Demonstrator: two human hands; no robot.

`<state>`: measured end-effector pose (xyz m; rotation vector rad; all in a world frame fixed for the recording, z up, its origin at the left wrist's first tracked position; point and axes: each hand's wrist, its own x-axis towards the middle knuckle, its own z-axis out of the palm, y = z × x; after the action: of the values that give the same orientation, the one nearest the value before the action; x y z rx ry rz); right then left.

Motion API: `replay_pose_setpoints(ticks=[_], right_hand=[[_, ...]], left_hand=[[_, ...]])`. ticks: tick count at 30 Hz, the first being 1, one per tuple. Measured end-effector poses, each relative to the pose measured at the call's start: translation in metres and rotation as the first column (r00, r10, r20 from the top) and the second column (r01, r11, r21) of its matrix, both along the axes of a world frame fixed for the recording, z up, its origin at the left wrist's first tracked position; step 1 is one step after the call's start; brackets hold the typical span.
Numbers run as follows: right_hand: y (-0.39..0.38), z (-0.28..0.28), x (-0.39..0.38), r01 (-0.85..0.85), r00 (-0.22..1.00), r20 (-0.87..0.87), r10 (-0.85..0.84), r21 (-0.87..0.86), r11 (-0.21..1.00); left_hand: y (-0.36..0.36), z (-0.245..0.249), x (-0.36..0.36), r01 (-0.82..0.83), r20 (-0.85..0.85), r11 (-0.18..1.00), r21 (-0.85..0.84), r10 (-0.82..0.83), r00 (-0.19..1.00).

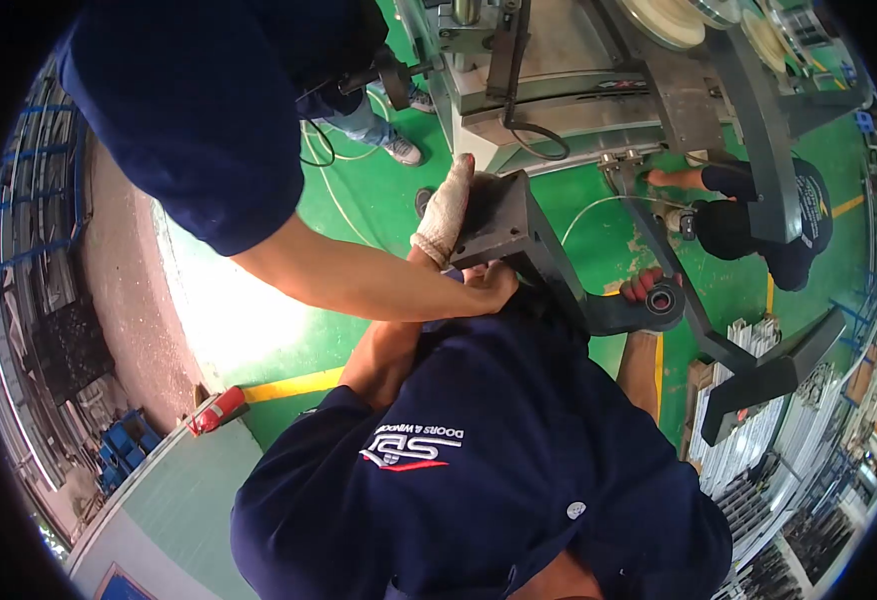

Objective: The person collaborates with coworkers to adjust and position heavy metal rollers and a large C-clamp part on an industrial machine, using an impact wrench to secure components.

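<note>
My left hand, in a whitish glove, grips the left side of a dark metal bracket, thumb pointing up along it. My right hand, with red-coated glove fingers, is wrapped round the bracket arm's rounded end, beside a ring-shaped hole. A co-worker's bare forearm reaches in from the upper left across my left wrist. That co-worker's hand is curled just under the bracket's lower edge; what it holds is hidden.
A machine with a hanging cable stands at the top. Another person bends down at the right, beyond a long metal arm. A red fire extinguisher is at the left, metal profiles at the lower right.
</note>
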<state>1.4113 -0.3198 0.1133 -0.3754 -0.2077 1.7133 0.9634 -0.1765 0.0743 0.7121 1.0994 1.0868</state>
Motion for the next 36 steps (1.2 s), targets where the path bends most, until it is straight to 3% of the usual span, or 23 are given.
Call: replay_pose_setpoints(ticks=[3, 6, 8, 10, 16, 17, 20, 22, 26, 29, 31, 32, 34, 36], right_hand=[[0.009, -0.014, 0.000, -0.052, 0.997, -0.057, 0.047, -0.085, 0.995], [0.021, -0.025, 0.005, -0.126, 0.988, -0.104, 0.110, -0.155, 0.980], [0.026, -0.033, 0.010, -0.158, 0.982, -0.140, 0.127, -0.247, 0.956], [0.030, -0.046, 0.017, -0.219, 0.970, -0.142, 0.196, -0.174, 0.960], [0.030, -0.051, 0.030, -0.272, 0.962, -0.035, 0.270, -0.062, 0.960], [0.030, -0.051, 0.031, -0.272, 0.962, -0.020, 0.271, -0.045, 0.961], [0.029, -0.054, 0.034, -0.296, 0.949, -0.142, 0.281, -0.100, 0.950], [0.023, -0.049, 0.035, -0.263, 0.956, -0.178, 0.233, -0.167, 0.950], [0.017, -0.044, 0.027, -0.221, 0.970, -0.133, 0.204, -0.122, 0.968], [0.015, -0.028, 0.016, -0.126, 0.992, -0.039, 0.120, -0.239, 0.963], [0.017, -0.030, 0.011, -0.080, 0.997, -0.016, 0.079, -0.275, 0.958], [0.018, -0.030, 0.010, -0.054, 0.998, -0.003, 0.056, -0.293, 0.955], [0.016, -0.027, 0.006, -0.028, 0.999, 0.019, 0.033, -0.187, 0.982], [0.019, -0.024, 0.001, 0.002, 1.000, 0.018, 0.000, -0.097, 0.995]], left_hand=[[0.008, 0.088, 0.001, 0.050, 0.135, 0.993, -0.104, -0.035, 0.990], [-0.016, 0.130, 0.008, 0.094, 0.175, 0.987, -0.130, -0.070, 0.982], [-0.040, 0.133, -0.003, 0.202, 0.240, 0.968, -0.152, -0.162, 0.957], [-0.048, 0.127, -0.022, 0.327, 0.283, 0.933, -0.150, -0.277, 0.918], [-0.028, 0.128, -0.008, -0.019, 0.016, 0.996, -0.083, 0.020, 1.000], [-0.028, 0.128, -0.008, -0.028, -0.060, 0.995, -0.101, 0.022, 0.998], [-0.039, 0.135, -0.007, 0.004, -0.010, 1.000, -0.025, -0.004, 1.000], [-0.049, 0.082, -0.020, 0.049, -0.017, 0.994, 0.099, -0.047, 0.999], [-0.059, 0.054, -0.027, 0.128, 0.351, 0.986, -0.108, -0.083, 0.933], [-0.042, 0.044, -0.021, 0.187, 0.566, 0.963, -0.196, -0.045, 0.823], [-0.032, 0.047, -0.015, 0.189, 0.598, 0.952, -0.240, -0.008, 0.801], [-0.031, 0.072, -0.005, 0.155, 0.557, 0.941, -0.302, 0.042, 0.829], [-0.028, 0.118, 0.012, 0.081, 0.465, 0.905, -0.418, 0.137, 0.874], [-0.033, 0.103, 0.006, 0.067, 0.379, 0.908, -0.414, 0.105, 0.919]])
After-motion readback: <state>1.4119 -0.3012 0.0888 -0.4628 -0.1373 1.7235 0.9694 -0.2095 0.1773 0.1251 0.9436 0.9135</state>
